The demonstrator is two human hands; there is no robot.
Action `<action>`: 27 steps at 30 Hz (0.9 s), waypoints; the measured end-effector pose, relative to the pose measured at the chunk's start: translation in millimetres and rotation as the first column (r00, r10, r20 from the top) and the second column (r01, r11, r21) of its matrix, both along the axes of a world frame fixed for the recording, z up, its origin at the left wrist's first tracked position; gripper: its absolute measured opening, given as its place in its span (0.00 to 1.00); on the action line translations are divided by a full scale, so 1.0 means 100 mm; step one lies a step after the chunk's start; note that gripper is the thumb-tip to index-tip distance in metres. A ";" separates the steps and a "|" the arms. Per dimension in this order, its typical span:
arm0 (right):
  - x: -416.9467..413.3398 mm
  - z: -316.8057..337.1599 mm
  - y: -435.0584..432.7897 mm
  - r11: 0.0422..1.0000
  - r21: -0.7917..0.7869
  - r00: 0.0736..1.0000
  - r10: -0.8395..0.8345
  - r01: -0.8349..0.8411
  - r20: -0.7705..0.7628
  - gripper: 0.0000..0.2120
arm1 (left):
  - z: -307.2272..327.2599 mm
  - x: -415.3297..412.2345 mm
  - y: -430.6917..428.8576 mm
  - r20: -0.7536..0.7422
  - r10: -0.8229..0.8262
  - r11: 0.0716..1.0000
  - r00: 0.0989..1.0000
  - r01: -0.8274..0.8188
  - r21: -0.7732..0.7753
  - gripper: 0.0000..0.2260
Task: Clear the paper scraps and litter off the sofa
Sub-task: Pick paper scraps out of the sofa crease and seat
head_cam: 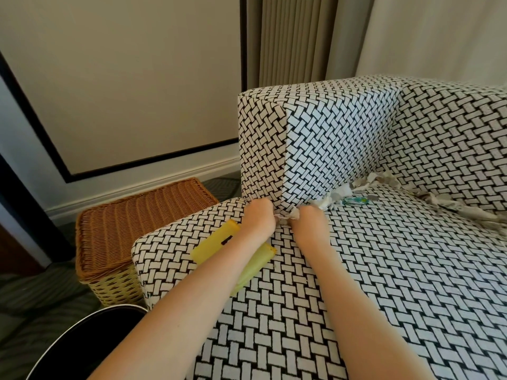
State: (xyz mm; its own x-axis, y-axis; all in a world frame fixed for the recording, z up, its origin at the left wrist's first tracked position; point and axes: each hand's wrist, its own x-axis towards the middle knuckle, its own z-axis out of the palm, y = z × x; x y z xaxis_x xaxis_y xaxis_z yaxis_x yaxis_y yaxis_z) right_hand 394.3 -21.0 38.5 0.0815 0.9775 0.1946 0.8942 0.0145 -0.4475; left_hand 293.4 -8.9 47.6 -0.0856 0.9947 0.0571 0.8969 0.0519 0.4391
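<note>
The sofa is covered in a black-and-white woven pattern. Torn paper scraps and a small teal wrapper lie along the crease under the armrest. More paper scraps lie along the backrest crease. My left hand presses into the gap at the armrest's front corner, its fingers hidden. My right hand is beside it, closed on a crumpled paper scrap that sticks out between the two hands.
A flat yellow plastic item lies on the seat under my left forearm. A wicker basket with its lid on stands on the floor left of the sofa. A round black bin is at the bottom left.
</note>
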 end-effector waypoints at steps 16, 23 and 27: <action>0.31 0.27 -0.04 0.958 -0.175 0.035 -0.171 -0.229 -0.985 0.02 | 0.28 0.04 -0.11 0.533 0.188 0.965 0.825 -0.052 -0.259 0.07; 0.26 0.25 -0.10 0.986 -0.161 0.753 -0.133 0.036 -0.644 0.09 | 0.09 0.26 -0.24 0.055 0.042 0.999 0.998 -0.041 -0.019 0.18; 0.23 0.16 -0.09 1.000 -0.025 0.980 -0.020 0.015 -0.197 0.11 | 0.04 0.33 -0.17 -0.013 0.120 0.993 0.993 -0.120 0.014 0.15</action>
State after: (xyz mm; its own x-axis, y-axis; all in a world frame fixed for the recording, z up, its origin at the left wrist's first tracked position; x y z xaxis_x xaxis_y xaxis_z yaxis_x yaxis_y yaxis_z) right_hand 416.9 -30.5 54.5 0.1333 0.9797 0.1499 0.7886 -0.0132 -0.6148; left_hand 326.0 -25.6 51.9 -0.2034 0.9765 0.0718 0.8907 0.1541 0.4277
